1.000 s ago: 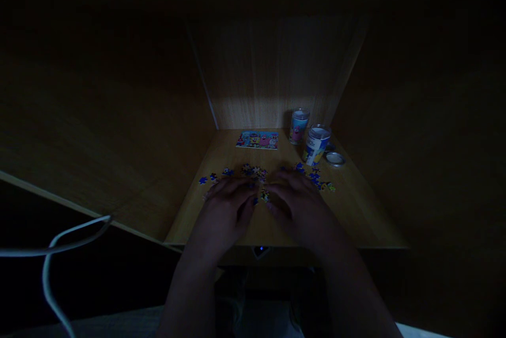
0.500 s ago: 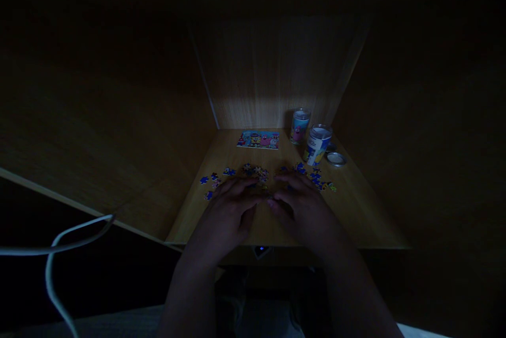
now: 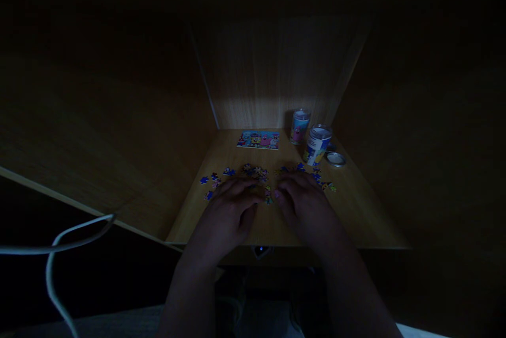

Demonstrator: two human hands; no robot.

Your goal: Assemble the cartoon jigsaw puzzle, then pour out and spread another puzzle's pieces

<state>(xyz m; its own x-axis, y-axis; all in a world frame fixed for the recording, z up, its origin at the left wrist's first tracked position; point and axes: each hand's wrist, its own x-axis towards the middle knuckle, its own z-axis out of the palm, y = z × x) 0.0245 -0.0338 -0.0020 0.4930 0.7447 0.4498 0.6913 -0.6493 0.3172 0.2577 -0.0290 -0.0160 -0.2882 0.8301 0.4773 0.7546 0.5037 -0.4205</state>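
Note:
Jigsaw puzzle pieces lie scattered over the wooden tabletop, with a loose pile just beyond my hands. My left hand has its thumb and index finger around a small group of puzzle pieces, whose right end sticks out past the fingertips. A short gap to the right, my right hand is curled with thumb and fingertips close together. Whatever those fingers hold, if anything, is hidden in the dim light. More puzzle pieces show just beyond the right hand's knuckles.
A cartoon picture card lies near the back wall. Two printed clear-topped cans stand at the back right, the nearer can beside a round metal lid. Wooden panels enclose both sides. A white cable hangs at lower left.
My right hand has drawn slightly right, away from my left fingertips, uncovering the puzzle pieces between them. My left hand stays almost in place.

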